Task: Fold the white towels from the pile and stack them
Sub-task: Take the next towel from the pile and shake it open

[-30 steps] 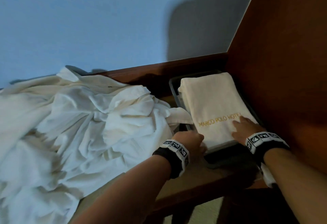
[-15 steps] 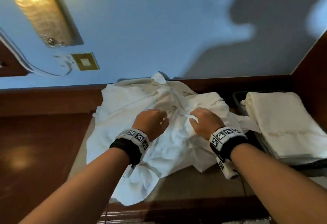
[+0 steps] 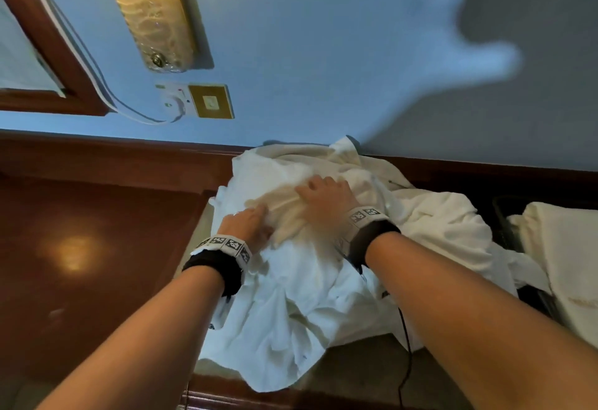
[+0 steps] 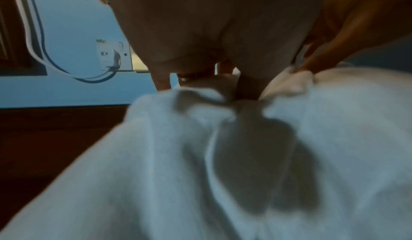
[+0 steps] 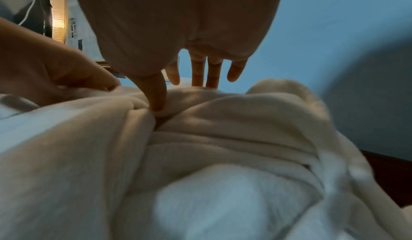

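Since half a second ago, both hands have been carried further into the pile of white towels (image 3: 307,280), toward its far left part, and the view has swung left so that the folded stack (image 3: 563,264) is now cut by the right edge. The left hand (image 3: 246,225) is seen closed on a bunched fold of a cream-tinted towel (image 3: 284,212), cloth being pinched between thumb and fingers in the left wrist view. The right hand (image 3: 326,196) is laid on the same towel just to the right, its fingers (image 5: 198,72) held straight and spread, the thumb pressed down into a crease; nothing is gripped by it. The pile is heaped on a brown wooden surface (image 3: 81,248) against the blue wall, between the bare wood on the left and the stack on the right. Faint gold lettering is visible on the stack's top towel, but it cannot be read here. Black-and-white coded markers are worn on both wristbands. A lit wall lamp (image 3: 152,11) and a socket plate (image 3: 194,100) are mounted at far left.
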`<state>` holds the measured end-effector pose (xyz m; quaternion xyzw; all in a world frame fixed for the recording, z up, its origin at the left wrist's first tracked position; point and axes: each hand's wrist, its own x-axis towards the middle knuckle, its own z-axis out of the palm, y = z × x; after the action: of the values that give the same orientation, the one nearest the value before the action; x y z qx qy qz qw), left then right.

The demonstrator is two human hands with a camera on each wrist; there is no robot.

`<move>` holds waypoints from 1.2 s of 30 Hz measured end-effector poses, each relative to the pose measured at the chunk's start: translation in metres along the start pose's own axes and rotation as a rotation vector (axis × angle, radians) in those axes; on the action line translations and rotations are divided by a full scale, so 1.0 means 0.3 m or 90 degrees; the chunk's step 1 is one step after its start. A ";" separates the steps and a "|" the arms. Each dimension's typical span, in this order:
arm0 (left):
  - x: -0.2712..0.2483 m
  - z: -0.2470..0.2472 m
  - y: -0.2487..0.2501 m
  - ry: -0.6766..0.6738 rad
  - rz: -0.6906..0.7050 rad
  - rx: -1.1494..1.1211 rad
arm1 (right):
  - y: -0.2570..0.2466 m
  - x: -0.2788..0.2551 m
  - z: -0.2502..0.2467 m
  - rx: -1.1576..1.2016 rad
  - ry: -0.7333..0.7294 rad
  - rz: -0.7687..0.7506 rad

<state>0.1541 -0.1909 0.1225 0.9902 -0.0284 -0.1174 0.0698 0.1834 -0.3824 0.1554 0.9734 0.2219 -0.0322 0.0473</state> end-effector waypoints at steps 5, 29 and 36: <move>-0.020 -0.140 -0.043 0.072 0.050 -0.070 | 0.044 0.064 -0.094 0.021 -0.046 -0.087; -0.379 -1.162 -0.552 0.516 0.194 -0.300 | -0.591 0.155 -0.898 0.136 0.296 -0.078; -0.446 -1.157 -0.802 0.421 0.173 -0.192 | -0.660 0.136 -0.887 0.058 0.291 0.108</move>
<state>0.1159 0.1025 0.4522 0.9403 -0.1180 0.2157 0.2353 0.1452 -0.1589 0.4010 0.9716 0.1426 0.1831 -0.0455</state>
